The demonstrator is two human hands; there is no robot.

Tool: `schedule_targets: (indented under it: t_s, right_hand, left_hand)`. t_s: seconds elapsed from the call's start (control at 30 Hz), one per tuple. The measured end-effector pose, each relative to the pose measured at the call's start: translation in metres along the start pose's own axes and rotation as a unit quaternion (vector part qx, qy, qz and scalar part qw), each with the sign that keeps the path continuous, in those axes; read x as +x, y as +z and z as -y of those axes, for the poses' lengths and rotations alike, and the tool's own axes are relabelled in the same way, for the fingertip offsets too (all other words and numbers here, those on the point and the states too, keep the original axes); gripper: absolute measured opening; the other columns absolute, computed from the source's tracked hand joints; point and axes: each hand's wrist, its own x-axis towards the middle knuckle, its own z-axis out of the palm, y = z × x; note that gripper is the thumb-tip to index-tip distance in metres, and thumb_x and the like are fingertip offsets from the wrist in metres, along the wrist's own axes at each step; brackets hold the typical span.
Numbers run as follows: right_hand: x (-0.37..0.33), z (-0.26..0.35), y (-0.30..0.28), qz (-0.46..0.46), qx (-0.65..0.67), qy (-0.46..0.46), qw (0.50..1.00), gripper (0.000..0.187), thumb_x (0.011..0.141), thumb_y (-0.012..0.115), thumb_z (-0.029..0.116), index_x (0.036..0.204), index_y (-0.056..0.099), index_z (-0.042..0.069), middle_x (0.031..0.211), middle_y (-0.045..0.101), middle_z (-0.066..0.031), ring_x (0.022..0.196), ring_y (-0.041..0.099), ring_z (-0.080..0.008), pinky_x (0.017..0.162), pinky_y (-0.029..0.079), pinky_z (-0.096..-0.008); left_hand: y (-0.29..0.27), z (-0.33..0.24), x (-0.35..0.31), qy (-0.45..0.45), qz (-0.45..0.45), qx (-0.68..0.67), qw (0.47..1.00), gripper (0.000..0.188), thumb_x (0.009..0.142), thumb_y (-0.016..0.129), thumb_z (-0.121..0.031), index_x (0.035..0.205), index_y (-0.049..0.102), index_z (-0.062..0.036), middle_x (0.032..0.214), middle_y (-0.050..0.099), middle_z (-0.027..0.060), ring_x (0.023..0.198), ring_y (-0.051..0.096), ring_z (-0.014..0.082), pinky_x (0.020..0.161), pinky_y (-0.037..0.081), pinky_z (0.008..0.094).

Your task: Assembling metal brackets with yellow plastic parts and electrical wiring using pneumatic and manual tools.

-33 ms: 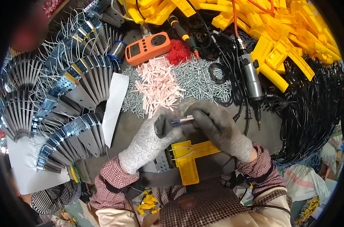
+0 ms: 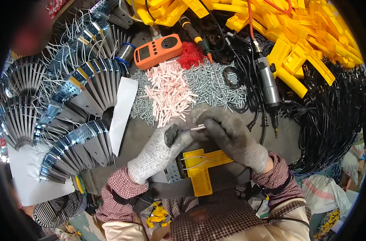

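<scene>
Both my hands wear grey gloves and meet over the dark work surface. Two thin pale sleeves (image 2: pixel 197 128) span the small gap between my fingers. My left hand (image 2: pixel 163 145) pinches their left end, where a sliver of dark blue shows. Thumb and fingers of my right hand (image 2: pixel 234 138) are closed on the other end; whatever lies inside that palm is hidden. Below the hands, near my lap, lies a yellow T-shaped plastic housing (image 2: pixel 200 180) with a white wire looped over it. A perforated metal plate (image 2: pixel 173 175) sits at its left side.
Beyond my hands are piles of pale pink sleeves (image 2: pixel 169 90) and grey screws (image 2: pixel 215 82). An orange meter (image 2: pixel 158 51) stands behind them. Fanned metal plates (image 2: pixel 86 140) fill the left; a power screwdriver (image 2: pixel 268 84), yellow housings (image 2: pixel 295 56) and black cables (image 2: pixel 327 116) occupy the right.
My left fingers have closed further over the blue end, so less of it shows. The yellow housing has barely shifted.
</scene>
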Motion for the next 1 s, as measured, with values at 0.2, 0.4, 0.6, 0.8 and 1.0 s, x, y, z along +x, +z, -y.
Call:
schedule_targets:
  t_s: [0.2, 0.4, 0.6, 0.8, 1.0]
  right_hand:
    - [0.005, 0.002, 0.013, 0.025, -0.202, -0.062, 0.977, 0.021, 0.095, 0.062, 0.015, 0.112, 0.061, 0.003, 0.106, 0.064, -0.0176, 0.098, 0.064, -0.0368, 0.084, 0.053, -0.0459]
    - [-0.010, -0.002, -0.036, -0.040, -0.332, -0.034, 0.942, 0.020, 0.094, 0.060, 0.011, 0.112, 0.067, 0.005, 0.111, 0.067, -0.0116, 0.100, 0.069, -0.0298, 0.083, 0.057, -0.0394]
    - [-0.005, -0.001, -0.002, -0.009, -0.142, -0.053, 0.988, 0.021, 0.091, 0.067, 0.014, 0.110, 0.065, 0.005, 0.104, 0.066, -0.0127, 0.093, 0.067, -0.0309, 0.080, 0.055, -0.0397]
    - [-0.011, -0.021, -0.003, -0.041, -0.187, -0.142, 0.971, 0.028, 0.095, 0.066, 0.028, 0.107, 0.064, 0.002, 0.095, 0.066, -0.0154, 0.084, 0.067, -0.0313, 0.074, 0.054, -0.0403]
    - [-0.002, -0.010, -0.002, 0.004, 0.124, 0.180, 0.976, 0.030, 0.106, 0.048, 0.026, 0.112, 0.064, 0.001, 0.093, 0.068, -0.0139, 0.074, 0.065, -0.0200, 0.068, 0.053, -0.0341]
  left_hand:
    - [0.004, -0.007, -0.001, 0.069, -0.063, 0.021, 0.995, 0.027, 0.104, 0.060, -0.028, 0.108, 0.067, -0.0015, 0.101, 0.070, 0.0073, 0.091, 0.064, 0.0123, 0.081, 0.052, 0.0282]
    - [-0.105, -0.022, -0.092, -0.081, -0.368, -0.007, 0.926, 0.022, 0.103, 0.057, -0.028, 0.096, 0.066, -0.0089, 0.069, 0.060, -0.0016, 0.064, 0.061, 0.0064, 0.058, 0.051, 0.0244]
    - [-0.043, -0.060, 0.023, 0.072, -0.034, 0.478, 0.875, 0.031, 0.096, 0.063, -0.033, 0.112, 0.067, -0.0072, 0.099, 0.069, 0.0182, 0.092, 0.068, 0.0345, 0.077, 0.056, 0.0420]
    - [-0.033, -0.053, 0.151, 0.289, -0.042, 0.585, 0.757, 0.041, 0.082, 0.063, 0.003, 0.122, 0.064, -0.0078, 0.109, 0.059, 0.0156, 0.103, 0.062, 0.0359, 0.086, 0.053, 0.0434]
    - [-0.035, -0.037, 0.157, 0.298, -0.095, 0.538, 0.783, 0.032, 0.080, 0.072, -0.002, 0.111, 0.068, -0.0054, 0.110, 0.060, 0.0157, 0.108, 0.059, 0.0368, 0.093, 0.050, 0.0447]
